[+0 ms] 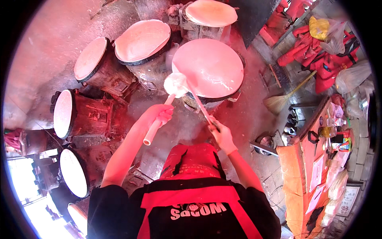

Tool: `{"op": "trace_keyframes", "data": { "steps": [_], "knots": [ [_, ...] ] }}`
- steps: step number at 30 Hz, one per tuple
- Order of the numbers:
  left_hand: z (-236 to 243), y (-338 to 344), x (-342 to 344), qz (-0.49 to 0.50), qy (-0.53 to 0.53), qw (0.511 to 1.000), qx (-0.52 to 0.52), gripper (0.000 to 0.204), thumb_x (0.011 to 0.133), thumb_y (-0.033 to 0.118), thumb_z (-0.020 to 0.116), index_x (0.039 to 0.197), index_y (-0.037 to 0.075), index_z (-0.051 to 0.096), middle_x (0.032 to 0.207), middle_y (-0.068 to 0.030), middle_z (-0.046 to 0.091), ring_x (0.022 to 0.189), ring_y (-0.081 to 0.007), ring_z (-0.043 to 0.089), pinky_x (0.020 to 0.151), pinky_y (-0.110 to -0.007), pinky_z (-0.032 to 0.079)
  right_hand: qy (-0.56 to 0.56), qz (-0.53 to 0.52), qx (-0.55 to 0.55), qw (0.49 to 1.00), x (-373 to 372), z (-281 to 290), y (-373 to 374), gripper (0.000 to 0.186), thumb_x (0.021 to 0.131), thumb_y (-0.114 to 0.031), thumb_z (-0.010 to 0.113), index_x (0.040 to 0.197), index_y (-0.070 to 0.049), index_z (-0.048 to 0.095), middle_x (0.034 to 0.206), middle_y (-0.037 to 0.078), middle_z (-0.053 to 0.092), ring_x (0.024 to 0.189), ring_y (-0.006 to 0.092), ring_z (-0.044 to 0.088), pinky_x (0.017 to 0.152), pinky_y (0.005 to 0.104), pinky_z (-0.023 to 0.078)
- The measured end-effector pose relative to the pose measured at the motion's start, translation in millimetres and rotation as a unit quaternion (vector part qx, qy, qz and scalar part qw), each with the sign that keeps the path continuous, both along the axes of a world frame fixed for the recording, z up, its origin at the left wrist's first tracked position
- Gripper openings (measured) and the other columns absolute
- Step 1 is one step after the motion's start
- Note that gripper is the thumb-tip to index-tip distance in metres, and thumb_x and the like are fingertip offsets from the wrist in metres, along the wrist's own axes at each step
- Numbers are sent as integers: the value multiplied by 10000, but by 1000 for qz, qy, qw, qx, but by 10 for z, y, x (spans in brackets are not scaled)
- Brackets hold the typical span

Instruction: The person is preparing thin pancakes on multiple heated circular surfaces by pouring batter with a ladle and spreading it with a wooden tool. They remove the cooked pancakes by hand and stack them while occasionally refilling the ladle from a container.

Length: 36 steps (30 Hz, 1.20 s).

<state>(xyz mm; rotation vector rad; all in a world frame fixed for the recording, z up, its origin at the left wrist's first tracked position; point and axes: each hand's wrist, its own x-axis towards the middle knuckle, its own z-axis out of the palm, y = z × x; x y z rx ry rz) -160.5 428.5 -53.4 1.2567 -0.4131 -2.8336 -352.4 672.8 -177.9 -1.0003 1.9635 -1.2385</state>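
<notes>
Head view, left hand: fingers wrapped around a pale rod.
Right hand: clasps a thin tool.
White lump: at the rod's far end, by the round griddle's near-left edge; probably soft, sticky.
Rod: likely stiff, light; best gripped low.

I'd call this a small food workshop: grimy drums, stove-like, with round pale tops curve from eight o'clock to twelve; straw broom near three, table with bottles towards four.
</notes>
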Motion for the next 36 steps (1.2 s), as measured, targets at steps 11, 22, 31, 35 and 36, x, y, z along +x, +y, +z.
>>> {"op": "trace_keyframes", "data": {
  "steps": [11, 22, 31, 35, 36],
  "knots": [
    [227, -11, 1098, 90, -91, 992, -2, 212, 946, 84, 438, 1091, -70, 433, 679, 7, 400, 454, -23, 345, 335, -128, 264, 77, -112, 78, 988, 731, 50, 35, 458, 889, -247, 572, 1331, -174, 476, 1138, 197, 602, 980, 186, 628, 834, 325, 476],
    [306, -1032, 1526, 192, 8, 981, 3, 188, 965, 115, 436, 1097, -18, 445, 669, 33, 384, 458, -33, 345, 337, -142, 271, 11, 48, 48, 998, 859, 122, -1492, 488, 882, -257, 578, 1343, -155, 458, 1170, 224, 573, 989, 277, 639, 833, 338, 478],
    [548, -1557, 1747, 187, -87, 968, -144, 122, 927, 104, 496, 1008, 30, 442, 680, 32, 384, 463, -14, 334, 343, -162, 232, 379, 204, 3, 903, 681, 178, -4795, 266, 839, -315, 587, 877, -54, 553, 729, 173, 613, 722, 359, 632, 649, 458, 506],
    [591, -1870, 1815, 250, -35, 966, -54, 137, 925, 100, 506, 1018, 21, 443, 696, 23, 398, 481, -9, 339, 342, -140, 241, 390, 186, 38, 901, 1257, 386, -5851, 364, 797, -402, 617, 899, -54, 595, 734, 140, 645, 694, 354, 644, 612, 442, 522],
    [608, -1953, 1834, 262, -38, 963, -55, 137, 925, 94, 502, 1017, 12, 441, 711, 11, 406, 495, -13, 348, 349, -133, 255, 378, 170, 61, 908, 1369, 449, -6053, 374, 778, -411, 633, 891, -56, 601, 724, 134, 645, 681, 350, 646, 597, 439, 525]
  ]
}}
